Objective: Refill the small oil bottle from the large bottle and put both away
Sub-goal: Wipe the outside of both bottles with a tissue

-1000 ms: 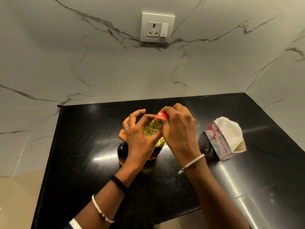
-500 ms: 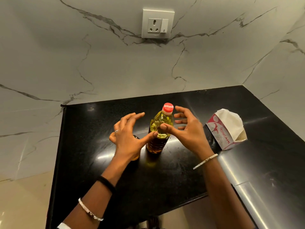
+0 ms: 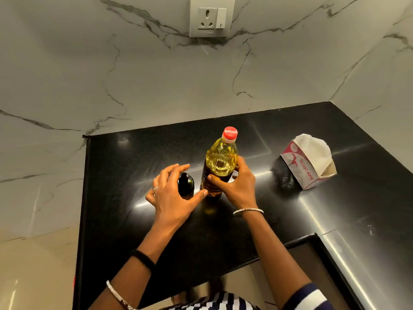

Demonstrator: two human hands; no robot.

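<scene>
The large oil bottle [image 3: 220,162], clear plastic with yellow oil and a red cap [image 3: 230,132] screwed on, stands upright on the black counter [image 3: 125,166]. My right hand [image 3: 240,189] is wrapped around its lower body, thumb in front and fingers behind. Just left of it stands the small dark oil bottle [image 3: 185,183] with a black top. My left hand [image 3: 171,198] curves around the small bottle with fingers spread over it and the thumb reaching toward the large bottle's base. I cannot see a firm grip on the small bottle.
A white and pink paper tissue pack [image 3: 309,162] lies on the counter to the right. Marble walls close off the back and right, with a wall socket [image 3: 211,17] above. The counter's front edge [image 3: 223,260] is close to my body.
My right hand left the red cap and dropped to grip the large bottle's lower body. My left hand shifted left around the small bottle, which now shows. The camera view tilted downward.
</scene>
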